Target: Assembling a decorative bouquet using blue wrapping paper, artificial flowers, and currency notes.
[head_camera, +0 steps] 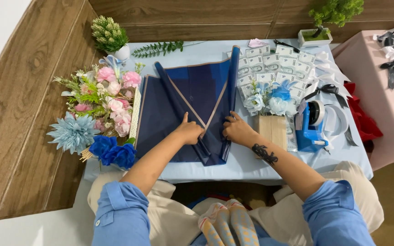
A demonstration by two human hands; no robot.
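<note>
1. Navy wrapping paper (188,100) lies folded in the middle of the worktop (251,164), its tan-edged flaps running up into a V shape.
2. Left hand (189,132) presses on the paper near its lower point, forefinger stretched up along a fold; its grip is narrow, the other fingers curled in on the sheet, pressing rather than clasping.
3. Right hand (237,130) sits just beside it, at the paper's right edge, fingers bent and pinching that edge.
4. On the left stands a basket of pink flowers (112,102), with a pale blue bloom (73,132) and dark blue roses (115,154) at its near side.
5. To the right of the paper lies a bouquet (272,98) of blue and white blooms ringed with banknote-like slips, its wooden stem end near the right wrist.
6. A blue tape dispenser (310,130) stands just right of the bouquet, with white ribbon (336,120) beside it.
7. Two small potted plants (110,36) (329,18) stand at the far corners.
</note>
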